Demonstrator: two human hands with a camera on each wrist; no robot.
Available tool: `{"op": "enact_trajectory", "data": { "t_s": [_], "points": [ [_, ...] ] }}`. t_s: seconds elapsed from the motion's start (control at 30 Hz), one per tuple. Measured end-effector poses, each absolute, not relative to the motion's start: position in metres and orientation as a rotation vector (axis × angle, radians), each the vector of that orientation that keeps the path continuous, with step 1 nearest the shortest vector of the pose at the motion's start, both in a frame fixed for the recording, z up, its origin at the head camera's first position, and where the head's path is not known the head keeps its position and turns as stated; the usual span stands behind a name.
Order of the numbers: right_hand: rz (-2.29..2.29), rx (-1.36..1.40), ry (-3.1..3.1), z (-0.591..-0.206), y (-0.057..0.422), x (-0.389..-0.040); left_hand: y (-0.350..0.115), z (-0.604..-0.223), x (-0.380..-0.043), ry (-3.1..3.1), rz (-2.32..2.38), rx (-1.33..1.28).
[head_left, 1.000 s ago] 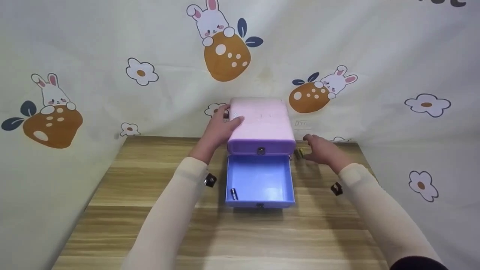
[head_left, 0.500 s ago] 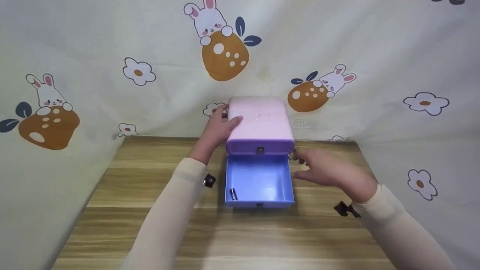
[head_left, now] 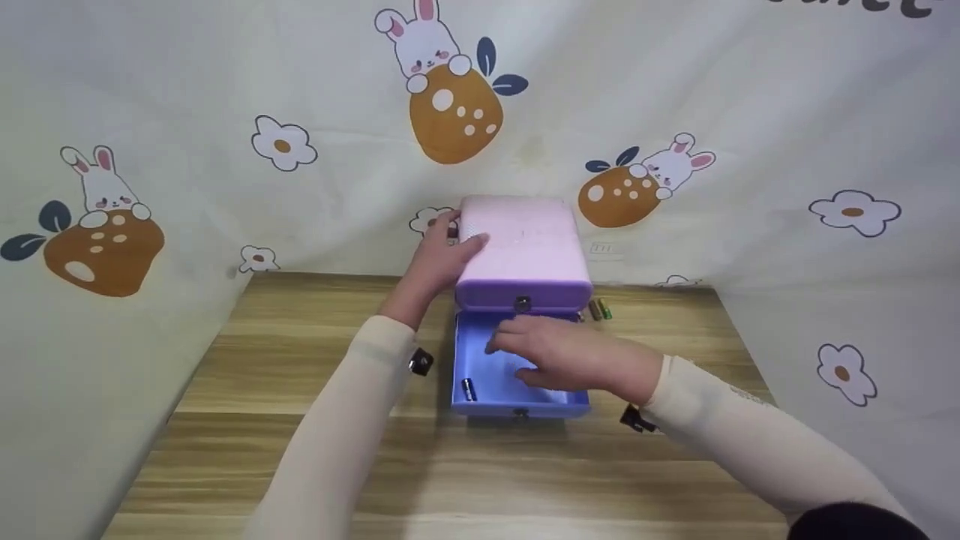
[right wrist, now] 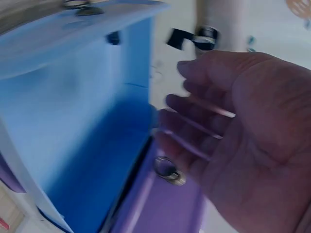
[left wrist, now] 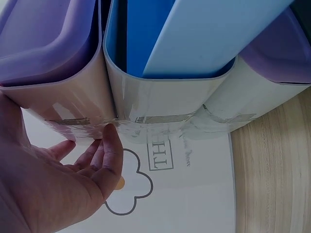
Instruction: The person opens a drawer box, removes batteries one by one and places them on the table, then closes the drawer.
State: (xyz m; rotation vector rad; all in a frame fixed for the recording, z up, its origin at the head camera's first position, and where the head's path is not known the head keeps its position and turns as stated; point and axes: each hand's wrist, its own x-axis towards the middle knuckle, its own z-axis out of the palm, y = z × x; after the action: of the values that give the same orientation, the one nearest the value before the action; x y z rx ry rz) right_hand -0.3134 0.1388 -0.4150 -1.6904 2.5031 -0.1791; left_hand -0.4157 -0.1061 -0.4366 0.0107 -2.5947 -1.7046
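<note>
A small drawer cabinet (head_left: 525, 240) has a pink top shell and a purple top drawer; below it, a blue drawer (head_left: 465, 337) is pulled out. My left hand (head_left: 439, 259) holds the cabinet's rear left corner, thumb on the top; its fingertips meet the pink shell in the left wrist view. Over the blue drawer hovers my right hand (head_left: 574, 356), palm down, fingers loosely bent and nothing between them in the right wrist view. A small dark battery (head_left: 469, 389) lies in the drawer's front left corner.
Two batteries, one brownish (head_left: 595, 310) and one green-and-gold (head_left: 605, 308), lie on the wooden table (head_left: 315, 480) right of the cabinet. A printed cloth (head_left: 337, 202) hangs close behind. Metal ring pulls (head_left: 523, 303) stick out from the drawer fronts.
My right hand has moved left from beside the batteries on the table to above the blue drawer. The left hand stays on the cabinet.
</note>
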Motion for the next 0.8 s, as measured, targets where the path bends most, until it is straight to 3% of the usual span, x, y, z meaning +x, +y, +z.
{"op": "enact_trajectory", "data": {
  "t_s": [0.37, 0.8],
  "points": [
    [0.082, -2.074, 2.321, -0.453, 0.103, -0.324, -0.106, -0.435, -0.417, -2.598, -1.693, -0.001],
    [0.209, -2.179, 2.199, -0.469, 0.09, -0.332, -0.106, -0.436, -0.417, -2.575, -1.705, -0.022]
  ]
}}
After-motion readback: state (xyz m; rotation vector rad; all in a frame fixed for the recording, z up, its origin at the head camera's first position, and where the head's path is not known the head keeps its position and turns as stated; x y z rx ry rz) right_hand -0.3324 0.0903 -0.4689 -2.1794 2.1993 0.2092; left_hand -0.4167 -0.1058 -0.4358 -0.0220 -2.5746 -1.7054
